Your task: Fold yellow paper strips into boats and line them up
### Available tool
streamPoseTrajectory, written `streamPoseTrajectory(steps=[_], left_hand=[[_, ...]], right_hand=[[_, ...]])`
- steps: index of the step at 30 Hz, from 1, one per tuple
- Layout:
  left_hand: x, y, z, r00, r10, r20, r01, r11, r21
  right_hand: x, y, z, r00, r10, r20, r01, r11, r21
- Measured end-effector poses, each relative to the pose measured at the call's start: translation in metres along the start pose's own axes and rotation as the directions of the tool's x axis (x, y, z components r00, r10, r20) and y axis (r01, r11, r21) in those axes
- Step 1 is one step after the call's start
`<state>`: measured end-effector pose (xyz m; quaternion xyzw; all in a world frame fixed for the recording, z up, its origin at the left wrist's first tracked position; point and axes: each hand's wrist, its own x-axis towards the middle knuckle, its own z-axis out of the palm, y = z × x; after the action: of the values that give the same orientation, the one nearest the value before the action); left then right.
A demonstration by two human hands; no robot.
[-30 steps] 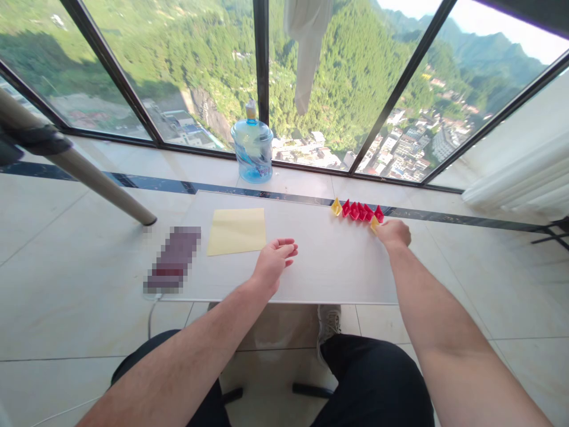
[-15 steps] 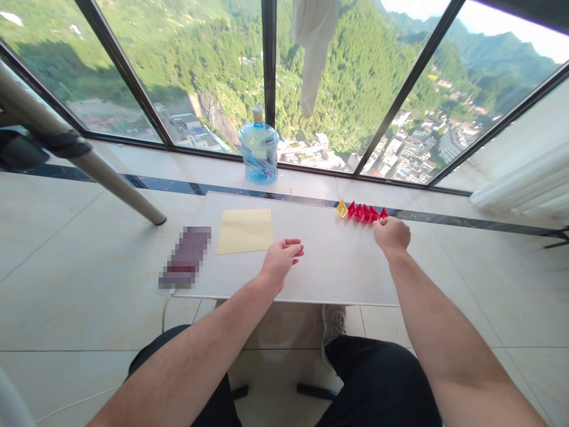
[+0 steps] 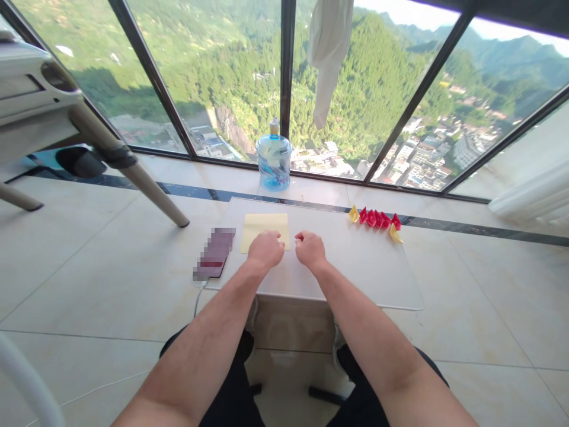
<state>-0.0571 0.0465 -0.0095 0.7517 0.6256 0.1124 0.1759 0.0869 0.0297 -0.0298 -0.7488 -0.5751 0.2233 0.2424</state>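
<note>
A square sheet of yellow paper [image 3: 262, 228] lies flat on the white board [image 3: 355, 273] in front of me. My left hand [image 3: 265, 250] rests on the sheet's near right corner with its fingers curled under. My right hand [image 3: 310, 248] sits just right of the sheet, also curled, and I cannot see anything inside it. At the board's far right edge stands a row of small folded paper boats: several red boats [image 3: 377, 219], a yellow boat [image 3: 353, 213] at the left end and another yellow boat [image 3: 395, 235] at the right end.
A blurred phone [image 3: 214, 254] lies at the board's left edge with a cable trailing down. A blue water jug [image 3: 274, 162] stands by the window. A slanted beige leg [image 3: 133, 172] crosses the floor at left. A white cloth [image 3: 329, 50] hangs above.
My right hand left the boats, where a yellow boat now sits at the right end, and came left beside the paper. My left hand slid forward onto the sheet's corner and curled.
</note>
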Motion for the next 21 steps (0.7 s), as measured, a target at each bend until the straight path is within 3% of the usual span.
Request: streamPoseTrajectory(steps=[7, 15, 21], left_hand=[[-0.004, -0.003, -0.005, 0.995, 0.003, 0.099, -0.022, 0.98, 0.197], [-0.001, -0.004, -0.004, 0.996, 0.024, 0.082, -0.042, 0.974, 0.224], [-0.001, -0.002, -0.006, 0.994, 0.02, 0.104, -0.043, 0.973, 0.226]], right_hand=[[0.024, -0.006, 0.015, 1.0, 0.026, 0.004, -0.027, 0.996, 0.089], [0.04, -0.01, 0.034, 0.997, 0.062, 0.041, -0.069, 0.977, 0.2], [0.041, -0.009, 0.035, 0.996, 0.071, 0.049, -0.081, 0.967, 0.241]])
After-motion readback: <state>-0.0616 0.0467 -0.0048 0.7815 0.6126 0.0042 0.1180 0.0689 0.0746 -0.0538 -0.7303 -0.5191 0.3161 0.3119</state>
